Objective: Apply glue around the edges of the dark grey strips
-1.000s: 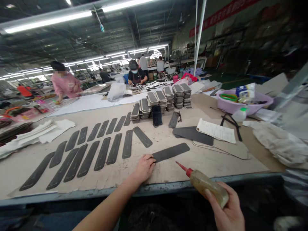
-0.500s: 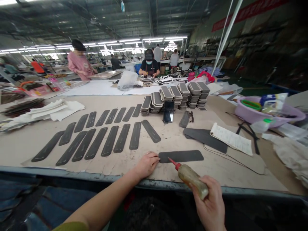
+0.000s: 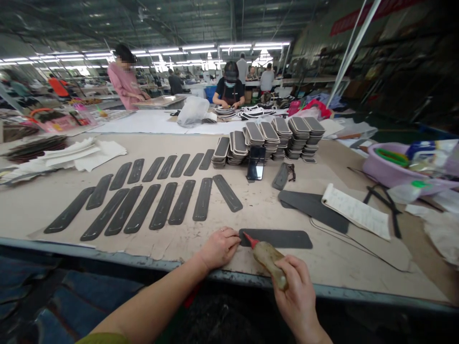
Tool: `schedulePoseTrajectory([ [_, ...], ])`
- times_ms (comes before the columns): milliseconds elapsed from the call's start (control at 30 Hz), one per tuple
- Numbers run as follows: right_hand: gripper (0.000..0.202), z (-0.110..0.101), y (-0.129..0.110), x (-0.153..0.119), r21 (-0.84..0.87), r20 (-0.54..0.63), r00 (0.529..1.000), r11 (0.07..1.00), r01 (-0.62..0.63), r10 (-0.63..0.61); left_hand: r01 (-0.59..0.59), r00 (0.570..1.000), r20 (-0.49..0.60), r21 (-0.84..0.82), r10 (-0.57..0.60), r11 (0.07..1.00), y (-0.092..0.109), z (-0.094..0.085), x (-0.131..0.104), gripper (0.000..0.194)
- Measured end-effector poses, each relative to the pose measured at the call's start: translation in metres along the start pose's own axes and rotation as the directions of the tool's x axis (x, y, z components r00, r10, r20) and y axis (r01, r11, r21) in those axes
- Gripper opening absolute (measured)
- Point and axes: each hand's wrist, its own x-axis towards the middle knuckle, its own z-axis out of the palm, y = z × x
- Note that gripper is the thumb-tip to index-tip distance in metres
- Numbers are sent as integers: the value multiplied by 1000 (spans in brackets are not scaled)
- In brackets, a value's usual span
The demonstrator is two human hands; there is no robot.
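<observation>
A dark grey strip with rounded corners (image 3: 283, 238) lies flat near the table's front edge. My left hand (image 3: 220, 247) is closed at its left end, fingertips pinching or pressing that edge. In my right hand (image 3: 296, 286) is a glue bottle (image 3: 268, 262), a cloudy yellowish squeeze bottle with a red pointed nozzle. The hand wraps round the bottle's rear, tilting it so the nozzle tip is at the strip's left part. I cannot tell whether the tip touches. Further left, two rows of similar dark strips (image 3: 163, 206) carry shiny lines along their edges.
Behind the strips stand stacks of grey pads with pale edges (image 3: 270, 134) and a phone (image 3: 256, 163). To the right are dark flat pieces (image 3: 311, 208), a notepad (image 3: 356, 210), a thin cord and a purple basin (image 3: 387, 172). Across the table a person (image 3: 229, 88) handles pieces.
My right hand has brought the glue bottle leftward, its nozzle shifting along the strip toward the left end. My left hand stays at that end. The whole view has shifted slightly.
</observation>
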Motion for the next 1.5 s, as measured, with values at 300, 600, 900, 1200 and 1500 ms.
schedulePoseTrajectory([
  [300, 25, -2, -1, 0, 3, 30, 1000, 1000, -3, 3, 9, 1000, -14, 10, -9, 1000, 1, 2, 0, 20],
  [600, 23, -32, 29, -17, -185, -118, 991, 979, -81, 59, 17, 999, -45, -1, -17, 1000, 0, 4, -2, 19],
  [900, 14, -60, 54, -24, -447, -270, 961, 878, -173, 52, -41, 999, -34, 46, 43, 998, -3, 4, -2, 20],
  [1200, 19, -64, 51, -25, -451, -352, 936, 873, -188, 19, -32, 998, -47, 23, 33, 999, 1, 3, -2, 18],
  [1500, 14, -5, 13, -19, -37, -115, 993, 999, 10, -14, -30, 1000, -6, 36, 30, 999, 3, 0, 2, 18],
])
